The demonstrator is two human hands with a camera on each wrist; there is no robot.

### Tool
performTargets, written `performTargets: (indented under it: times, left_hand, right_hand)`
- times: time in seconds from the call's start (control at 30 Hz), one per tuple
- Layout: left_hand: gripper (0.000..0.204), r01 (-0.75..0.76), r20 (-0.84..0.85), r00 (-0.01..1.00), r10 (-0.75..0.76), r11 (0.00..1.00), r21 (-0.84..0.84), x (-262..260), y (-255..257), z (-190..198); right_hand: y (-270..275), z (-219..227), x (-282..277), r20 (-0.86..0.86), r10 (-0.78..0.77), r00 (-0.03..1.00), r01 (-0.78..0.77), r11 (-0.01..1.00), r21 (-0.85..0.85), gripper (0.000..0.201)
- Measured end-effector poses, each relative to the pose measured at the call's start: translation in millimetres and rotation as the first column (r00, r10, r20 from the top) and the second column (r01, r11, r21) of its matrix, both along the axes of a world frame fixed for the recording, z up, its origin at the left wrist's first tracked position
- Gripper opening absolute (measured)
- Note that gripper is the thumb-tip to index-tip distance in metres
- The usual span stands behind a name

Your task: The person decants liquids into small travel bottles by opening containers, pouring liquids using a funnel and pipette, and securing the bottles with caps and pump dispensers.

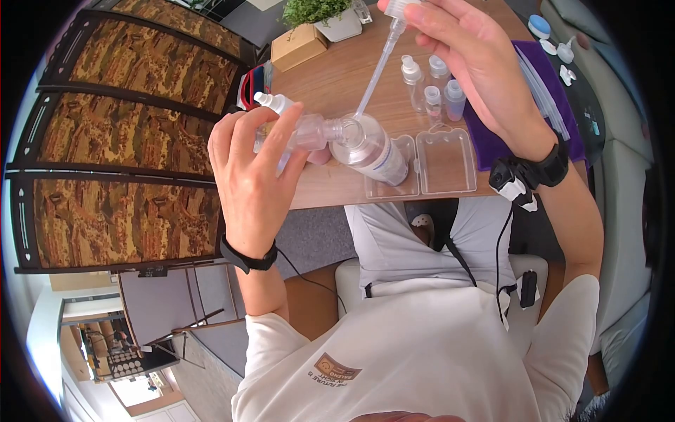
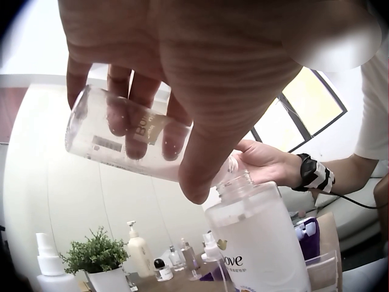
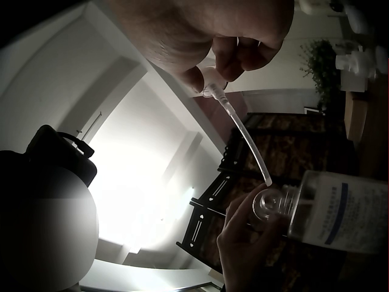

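My left hand [image 1: 249, 165] curls its fingers round a small clear bottle [image 2: 91, 137] and tilts it nearly level. Its neck meets the open mouth of a large clear Dove bottle [image 2: 261, 237], which stands upright near the table edge. My right hand [image 1: 481, 77] pinches a pump head [image 1: 402, 8] above and to the right. From it a translucent dip tube [image 1: 380, 67] slants down, its lower end close beside the bottle mouths in the right wrist view. The pump head is partly covered by the fingers.
A clear plastic case [image 1: 446, 163] lies unfolded at the table's front edge. Several small bottles [image 1: 415, 81] stand behind it, beside a purple cloth [image 1: 485, 137]. A white spray bottle [image 2: 48, 267] is left of the work. Farther back are a cardboard box [image 1: 299, 48] and a potted plant [image 1: 337, 24].
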State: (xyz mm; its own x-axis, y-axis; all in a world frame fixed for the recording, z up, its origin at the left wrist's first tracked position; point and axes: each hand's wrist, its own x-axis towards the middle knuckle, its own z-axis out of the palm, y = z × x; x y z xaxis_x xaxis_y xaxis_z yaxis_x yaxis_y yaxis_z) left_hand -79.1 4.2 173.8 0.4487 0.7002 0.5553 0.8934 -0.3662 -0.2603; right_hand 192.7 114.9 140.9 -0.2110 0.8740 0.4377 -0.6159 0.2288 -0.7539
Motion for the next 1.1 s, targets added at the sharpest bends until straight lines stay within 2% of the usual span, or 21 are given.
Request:
performTargets:
  times: [0.3,0.43,0.73,0.9,1.0,1.1]
  left_hand:
    - [0.058,0.017,-0.043,0.999,-0.016,0.999,0.040,0,2,0]
    - [0.058,0.023,-0.083,0.996,-0.018,0.998,0.064,3,1,3]
    - [0.057,0.058,-0.148,0.988,-0.040,0.991,0.118,3,3,5]
    - [0.055,0.066,-0.166,0.985,-0.044,0.990,0.129,6,3,7]
    - [0.056,0.068,-0.169,0.985,-0.044,0.989,0.134,7,4,7]
    - [0.057,0.067,-0.172,0.984,-0.042,0.988,0.139,8,4,7]
  right_hand:
    - [-14,15,2,0.073,-0.018,0.997,0.022,0.998,-0.061,0.048]
    - [-1,-1,1,0.022,0.000,1.000,0.000,1.000,-0.006,0.048]
    - [-14,10,4,0.046,0.010,0.999,-0.010,1.000,-0.001,0.048]
    - [-2,1,1,0.051,-0.029,0.998,0.028,1.000,0.011,0.048]
    - [-13,9,6,0.054,0.006,0.998,-0.006,1.000,0.006,0.049]
    - [4,-6,1,-0.011,0.013,1.000,-0.012,0.999,0.036,0.050]
